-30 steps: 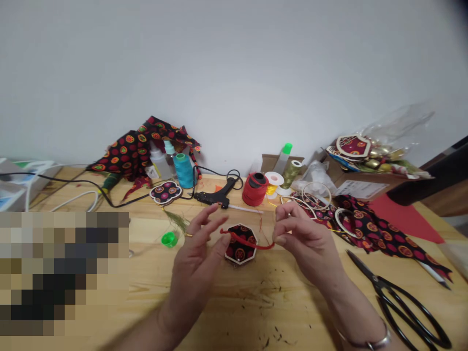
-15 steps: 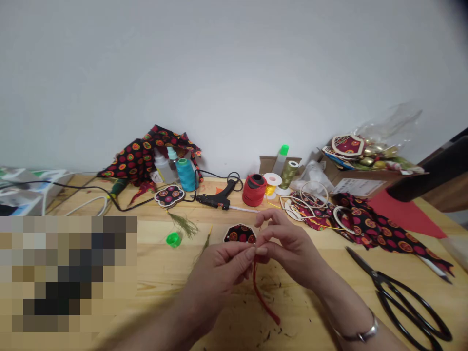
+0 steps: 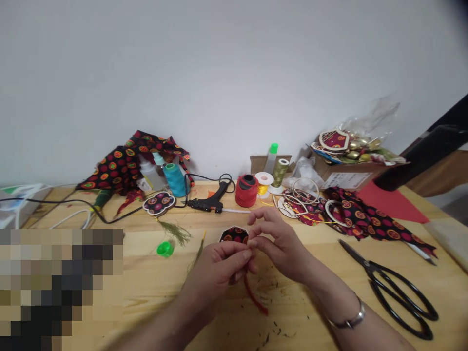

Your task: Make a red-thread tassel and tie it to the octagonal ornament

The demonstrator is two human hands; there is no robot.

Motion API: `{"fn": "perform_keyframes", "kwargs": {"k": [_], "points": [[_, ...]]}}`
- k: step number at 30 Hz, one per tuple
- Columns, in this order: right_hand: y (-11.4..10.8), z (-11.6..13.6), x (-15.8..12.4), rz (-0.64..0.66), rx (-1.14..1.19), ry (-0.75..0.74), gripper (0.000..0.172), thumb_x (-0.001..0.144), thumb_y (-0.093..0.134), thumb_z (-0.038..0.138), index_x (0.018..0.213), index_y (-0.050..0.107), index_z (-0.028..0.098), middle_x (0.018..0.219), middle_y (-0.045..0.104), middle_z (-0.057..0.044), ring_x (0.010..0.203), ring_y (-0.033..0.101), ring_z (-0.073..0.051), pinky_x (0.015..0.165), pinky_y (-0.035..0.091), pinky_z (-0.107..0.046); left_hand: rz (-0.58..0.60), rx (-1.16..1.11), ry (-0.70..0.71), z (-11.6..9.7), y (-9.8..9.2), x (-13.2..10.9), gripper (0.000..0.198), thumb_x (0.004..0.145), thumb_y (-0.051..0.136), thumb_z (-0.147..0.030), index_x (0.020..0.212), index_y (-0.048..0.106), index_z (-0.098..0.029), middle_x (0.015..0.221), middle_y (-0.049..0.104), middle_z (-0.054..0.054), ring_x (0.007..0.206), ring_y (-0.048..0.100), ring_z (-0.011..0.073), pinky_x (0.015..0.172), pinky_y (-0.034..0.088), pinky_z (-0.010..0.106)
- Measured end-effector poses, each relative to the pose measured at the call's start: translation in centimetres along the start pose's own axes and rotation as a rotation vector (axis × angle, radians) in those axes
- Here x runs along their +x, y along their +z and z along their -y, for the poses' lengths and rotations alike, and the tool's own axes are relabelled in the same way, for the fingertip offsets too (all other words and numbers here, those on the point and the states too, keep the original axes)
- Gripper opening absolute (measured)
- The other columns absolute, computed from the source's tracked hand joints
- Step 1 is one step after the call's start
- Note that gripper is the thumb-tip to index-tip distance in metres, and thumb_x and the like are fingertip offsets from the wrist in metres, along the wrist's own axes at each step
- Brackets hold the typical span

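Both of my hands meet over the middle of the table. My left hand (image 3: 226, 263) pinches a red cord (image 3: 255, 295) whose loose end hangs below the fingers. Right against it, my right hand (image 3: 276, 243) has thumb and forefinger pinched at the cord's upper part; its other fingers are curled and raised. The exact point where the fingertips hold the cord is covered. Just behind the hands lies a wood-framed fabric piece (image 3: 234, 235) with a dark red pattern, partly hidden by them. A green tassel (image 3: 200, 248) lies left of it.
Black scissors (image 3: 387, 287) lie at the right. A glue gun (image 3: 210, 201), a red cord spool (image 3: 246, 191), a yellow thread spool (image 3: 263, 184) and a turquoise thread cone (image 3: 174, 180) stand or lie along the back. A green cap (image 3: 165, 249) sits left; patterned fabric (image 3: 380, 219) lies right.
The view has shifted, so the table things appear a little farther left. My hands stay together at the red cord, with fingertips slightly changed in position.
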State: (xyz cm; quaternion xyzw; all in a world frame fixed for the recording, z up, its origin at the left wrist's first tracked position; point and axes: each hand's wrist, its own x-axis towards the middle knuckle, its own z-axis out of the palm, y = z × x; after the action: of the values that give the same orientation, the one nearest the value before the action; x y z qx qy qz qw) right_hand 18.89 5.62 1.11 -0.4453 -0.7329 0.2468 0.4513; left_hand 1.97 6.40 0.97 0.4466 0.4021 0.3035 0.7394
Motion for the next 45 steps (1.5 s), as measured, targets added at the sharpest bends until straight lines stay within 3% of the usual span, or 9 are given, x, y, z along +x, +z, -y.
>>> {"fn": "perform_keyframes", "kwargs": {"k": [8,15,21,29,34,40,45], "points": [[0.2,0.1,0.0,-0.012,0.041,0.051,0.018,0.082,0.057,0.004,0.074,0.06,0.019,0.1,0.054,-0.005,0.101,0.049,-0.021,0.091,0.038,-0.039,-0.012,-0.081,0.004,0.3,0.2,-0.1,0.015,0.076,0.071,-0.027,0.07,0.075,-0.014,0.06,0.068,0.004,0.047,0.038,0.0061,0.046,0.022,0.021],[0.5,-0.3,0.3,-0.037,0.042,0.101,0.017,0.083,0.057,0.006,0.073,0.059,0.02,0.099,0.054,-0.005,0.101,0.051,-0.021,0.09,0.04,-0.04,0.0,-0.017,0.029,0.9,-0.2,0.0,0.017,0.074,0.072,-0.029,0.072,0.079,-0.013,0.054,0.063,0.003,0.047,0.036,0.007,0.047,0.02,0.022],[0.5,-0.4,0.2,-0.035,0.047,0.111,0.015,0.084,0.058,0.008,0.075,0.061,0.02,0.1,0.054,-0.005,0.102,0.05,-0.021,0.092,0.038,-0.039,-0.028,-0.038,0.085,0.8,-0.8,0.6,0.029,0.083,0.066,-0.04,0.092,0.079,-0.015,0.076,0.074,0.008,0.047,0.034,0.0058,0.048,0.022,0.023],[0.6,-0.3,0.3,-0.073,0.101,0.17,0.015,0.079,0.062,0.009,0.071,0.063,0.021,0.097,0.057,-0.004,0.1,0.051,-0.021,0.092,0.038,-0.038,-0.031,-0.017,0.001,1.0,-0.6,0.7,0.022,0.071,0.077,-0.033,0.064,0.074,-0.012,0.059,0.069,0.004,0.043,0.043,0.0049,0.043,0.025,0.018],[0.8,-0.7,0.5,-0.12,0.179,0.32,0.009,0.081,0.061,0.02,0.076,0.068,0.02,0.093,0.062,-0.005,0.095,0.054,-0.021,0.088,0.04,-0.036,-0.085,-0.094,-0.008,1.2,-0.6,0.9,0.018,0.067,0.079,-0.03,0.067,0.074,-0.013,0.062,0.072,0.006,0.045,0.052,0.008,0.04,0.029,0.017],[1.7,-0.7,0.5,0.0,0.429,0.601,0.033,0.081,0.06,0.043,0.063,0.069,0.016,0.057,0.061,-0.001,0.059,0.055,-0.016,0.059,0.043,-0.028,-0.16,-0.158,0.034,1.2,-0.7,1.0,0.018,0.066,0.08,-0.03,0.071,0.076,-0.013,0.065,0.075,0.008,0.05,0.057,0.0109,0.045,0.038,0.019],[2.1,0.2,0.4,0.034,0.616,0.691,0.029,0.069,0.071,0.043,0.064,0.07,0.015,0.055,0.062,0.0,0.055,0.055,-0.013,0.06,0.044,-0.027,-0.134,-0.139,0.047,1.0,-0.7,1.0,0.018,0.068,0.078,-0.029,0.071,0.077,-0.012,0.064,0.073,0.007,0.05,0.056,0.01,0.044,0.037,0.018]]}}
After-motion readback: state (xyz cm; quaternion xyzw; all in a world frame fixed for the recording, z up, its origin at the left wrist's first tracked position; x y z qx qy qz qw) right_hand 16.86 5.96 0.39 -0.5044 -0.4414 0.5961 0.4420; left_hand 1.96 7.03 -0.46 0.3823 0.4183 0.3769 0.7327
